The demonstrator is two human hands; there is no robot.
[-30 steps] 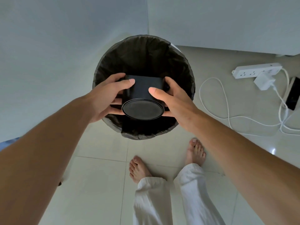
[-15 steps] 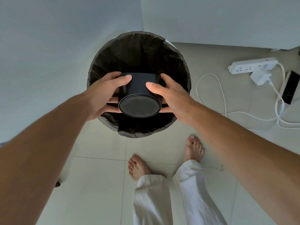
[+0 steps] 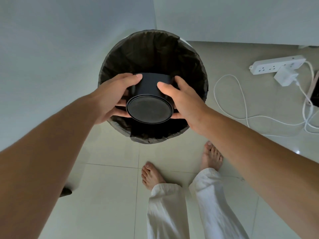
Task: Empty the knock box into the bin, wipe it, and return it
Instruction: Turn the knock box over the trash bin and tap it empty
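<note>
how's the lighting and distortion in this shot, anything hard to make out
Head view: dim, soft light; the bin interior is near black, so its contents cannot be told. The knock box base shows faint sheen. Wide-angle stretch enlarges the forearms at the frame edges. A small glare spot marks the floor.

Bare arms, bare feet (image 3: 211,156), loose white trousers (image 3: 174,213), perhaps linen

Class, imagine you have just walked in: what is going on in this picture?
A person stands barefoot on a tiled floor and holds a black knock box with both hands, left hand and right hand on its sides. It is turned over, base towards the camera, above a bin lined with a dark bag. Whether anything is falling out cannot be seen.
</note>
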